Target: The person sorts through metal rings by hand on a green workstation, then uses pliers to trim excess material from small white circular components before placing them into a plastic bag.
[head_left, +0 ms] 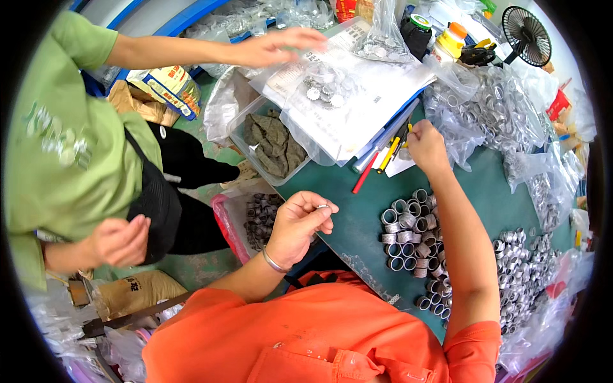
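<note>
My left hand (297,225) is closed in a pinch on a small metal piece (324,207), held in front of my chest near the table edge. My right hand (426,149) reaches across the table with its fingers drawn together beside a bunch of pens. Something yellow shows at its fingertips, but I cannot make out what they hold. Close to it lie a yellow and black pen (386,157) and a red pen (364,173). Grey metal rings (408,237) are heaped on the green table (338,185), under my right forearm and left of it.
A person in a green shirt (83,159) stands at the left, one hand (281,47) over papers (377,115) bearing small toothed metal parts (329,90). A clear bin (297,172) holds dark cloth. Smaller rings (525,274), bagged rings (504,115) and a fan (526,35) are right.
</note>
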Demonstrator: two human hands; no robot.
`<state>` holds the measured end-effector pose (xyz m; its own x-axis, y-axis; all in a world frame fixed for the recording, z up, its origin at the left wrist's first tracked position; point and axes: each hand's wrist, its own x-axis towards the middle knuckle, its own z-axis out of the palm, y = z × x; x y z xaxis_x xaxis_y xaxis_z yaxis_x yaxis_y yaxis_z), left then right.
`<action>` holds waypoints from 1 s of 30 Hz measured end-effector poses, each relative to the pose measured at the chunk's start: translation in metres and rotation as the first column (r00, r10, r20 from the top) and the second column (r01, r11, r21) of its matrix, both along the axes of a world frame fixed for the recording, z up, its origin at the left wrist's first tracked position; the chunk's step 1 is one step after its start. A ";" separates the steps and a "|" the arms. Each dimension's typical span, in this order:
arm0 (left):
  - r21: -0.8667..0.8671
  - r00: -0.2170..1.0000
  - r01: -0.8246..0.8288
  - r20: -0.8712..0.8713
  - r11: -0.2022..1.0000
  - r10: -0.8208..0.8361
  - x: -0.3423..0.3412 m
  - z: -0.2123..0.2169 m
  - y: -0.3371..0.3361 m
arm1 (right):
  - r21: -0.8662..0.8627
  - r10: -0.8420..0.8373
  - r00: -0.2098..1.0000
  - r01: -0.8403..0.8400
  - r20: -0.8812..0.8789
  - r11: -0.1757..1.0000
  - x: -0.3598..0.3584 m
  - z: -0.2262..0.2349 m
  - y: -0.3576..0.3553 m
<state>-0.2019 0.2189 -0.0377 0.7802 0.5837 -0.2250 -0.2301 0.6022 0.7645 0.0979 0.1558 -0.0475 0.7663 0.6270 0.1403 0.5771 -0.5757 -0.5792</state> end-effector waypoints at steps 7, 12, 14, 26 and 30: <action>-0.020 0.998 0.055 -0.027 0.998 -0.055 0.001 -0.005 -0.005 | -0.415 -0.249 0.963 0.186 -0.103 0.891 0.000 0.026 0.026; -0.038 0.993 0.113 -0.034 0.993 -0.115 0.008 -0.008 -0.009 | -0.398 -0.209 0.956 0.113 -0.207 0.911 0.029 0.010 0.026; -0.035 0.993 0.114 -0.032 0.993 -0.115 0.010 -0.009 -0.010 | -0.269 -0.226 0.915 0.136 -0.336 0.953 0.019 0.022 0.026; -0.016 0.986 0.141 -0.092 0.990 -0.142 0.023 -0.007 -0.015 | 0.332 0.148 0.532 0.269 -0.833 0.904 0.013 0.050 -0.055; -0.001 0.982 0.174 -0.081 0.985 -0.173 0.029 -0.009 -0.018 | 0.390 0.253 0.441 0.252 -0.861 0.886 -0.002 0.063 -0.086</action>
<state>-0.1730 0.2008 -0.0464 0.8491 0.4429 -0.2878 -0.0603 0.6226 0.7803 0.0957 0.0698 0.0150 0.6169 0.6948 -0.3696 -0.3896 -0.1384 -0.9105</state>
